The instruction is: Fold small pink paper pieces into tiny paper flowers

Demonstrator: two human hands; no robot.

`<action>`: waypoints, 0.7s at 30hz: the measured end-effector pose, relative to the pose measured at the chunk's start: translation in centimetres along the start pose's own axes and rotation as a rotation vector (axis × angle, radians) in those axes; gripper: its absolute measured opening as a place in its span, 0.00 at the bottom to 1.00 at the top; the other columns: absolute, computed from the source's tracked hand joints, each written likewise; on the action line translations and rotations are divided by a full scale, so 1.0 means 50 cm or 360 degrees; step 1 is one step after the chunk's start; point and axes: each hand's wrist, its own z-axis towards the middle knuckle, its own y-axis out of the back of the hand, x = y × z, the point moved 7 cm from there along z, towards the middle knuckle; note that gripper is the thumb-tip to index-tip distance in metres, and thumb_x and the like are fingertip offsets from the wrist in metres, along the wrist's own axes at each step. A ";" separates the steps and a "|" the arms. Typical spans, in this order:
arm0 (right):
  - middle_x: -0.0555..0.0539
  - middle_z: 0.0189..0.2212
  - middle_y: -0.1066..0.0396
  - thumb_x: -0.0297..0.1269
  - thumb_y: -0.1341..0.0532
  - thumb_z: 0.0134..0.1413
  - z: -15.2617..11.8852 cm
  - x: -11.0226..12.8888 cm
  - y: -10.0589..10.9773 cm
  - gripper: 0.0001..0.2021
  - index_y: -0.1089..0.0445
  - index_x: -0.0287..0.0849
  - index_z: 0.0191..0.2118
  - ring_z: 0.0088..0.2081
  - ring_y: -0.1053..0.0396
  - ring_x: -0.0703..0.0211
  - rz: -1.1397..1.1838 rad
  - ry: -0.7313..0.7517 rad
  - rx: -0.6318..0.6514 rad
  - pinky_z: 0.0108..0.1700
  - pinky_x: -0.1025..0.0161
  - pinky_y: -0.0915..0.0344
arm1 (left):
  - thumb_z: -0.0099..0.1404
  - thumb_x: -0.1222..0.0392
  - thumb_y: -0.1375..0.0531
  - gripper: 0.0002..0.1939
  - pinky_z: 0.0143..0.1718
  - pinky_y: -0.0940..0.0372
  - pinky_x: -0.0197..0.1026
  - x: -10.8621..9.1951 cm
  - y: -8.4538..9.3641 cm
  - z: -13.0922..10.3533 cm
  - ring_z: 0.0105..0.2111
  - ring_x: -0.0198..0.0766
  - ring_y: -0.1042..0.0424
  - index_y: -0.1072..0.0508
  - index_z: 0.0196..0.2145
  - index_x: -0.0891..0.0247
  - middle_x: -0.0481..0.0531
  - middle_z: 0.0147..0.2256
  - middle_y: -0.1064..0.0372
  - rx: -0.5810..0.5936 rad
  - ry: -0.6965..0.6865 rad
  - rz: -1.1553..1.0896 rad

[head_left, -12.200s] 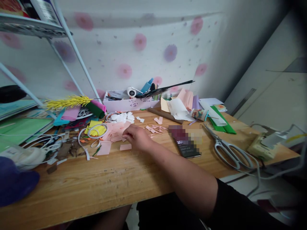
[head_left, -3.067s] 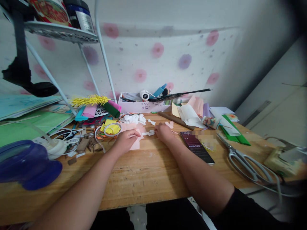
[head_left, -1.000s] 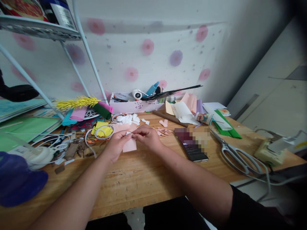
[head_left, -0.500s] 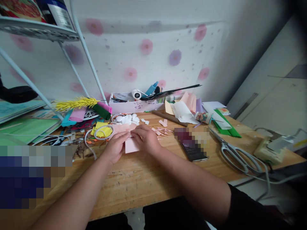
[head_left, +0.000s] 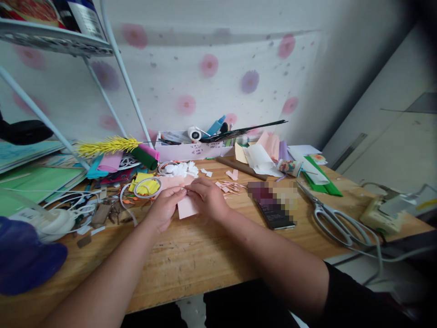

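Head camera view: both hands meet at the middle of the cluttered wooden desk (head_left: pixel 205 255). The left hand (head_left: pixel 165 207) and the right hand (head_left: pixel 208 198) pinch, fingertips together, a small pale pink paper rectangle (head_left: pixel 187 207), which is held just above the desk between them, its lower edge hanging free.

Behind the hands, against the flower-dotted wall, stands a long shallow white cardboard box (head_left: pixel 189 148). It holds a white tape roll (head_left: pixel 194 134), a blue pen-like tool (head_left: pixel 215 125) and thin black strips (head_left: pixel 246 130) that jut out to the right. Dark handwriting runs along the box front, too small to read.

On the white wire shelf (head_left: pixel 54 38) at upper left stand two containers, cut off by the frame: a red printed tin (head_left: pixel 25 9) and a dark can with a white label (head_left: pixel 83 16); the label print is illegible.

Right of the hands lies a dark smartphone (head_left: pixel 275 214), partly blurred, and further right large silver scissors (head_left: pixel 332 218). Pink paper snippets (head_left: pixel 230 186) lie just beyond the right hand.
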 end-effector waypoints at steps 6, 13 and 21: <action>0.46 0.31 0.34 0.33 0.46 0.51 0.001 -0.001 -0.003 0.08 0.30 0.42 0.34 0.34 0.38 0.62 -0.0285 -0.0047 0.0123 0.36 0.66 0.42 | 0.53 0.51 0.43 0.15 0.33 0.41 0.38 -0.013 0.015 0.005 0.32 0.40 0.33 0.28 0.31 0.67 0.52 0.29 0.30 -0.0106 -0.0173 0.0543; 0.45 0.28 0.34 0.34 0.45 0.49 0.000 -0.004 -0.020 0.07 0.31 0.39 0.31 0.32 0.39 0.60 -0.0595 0.0048 0.0292 0.34 0.66 0.45 | 0.53 0.53 0.45 0.12 0.28 0.43 0.36 -0.020 0.026 0.004 0.26 0.36 0.37 0.29 0.25 0.65 0.49 0.24 0.32 -0.0139 -0.0226 0.0933; 0.47 0.25 0.35 0.37 0.41 0.46 -0.005 -0.008 -0.017 0.06 0.33 0.39 0.26 0.29 0.40 0.63 -0.0510 -0.0029 0.0326 0.30 0.67 0.47 | 0.54 0.57 0.47 0.10 0.26 0.46 0.34 -0.030 0.011 0.000 0.26 0.35 0.38 0.31 0.22 0.64 0.46 0.22 0.35 0.0017 -0.0327 0.1232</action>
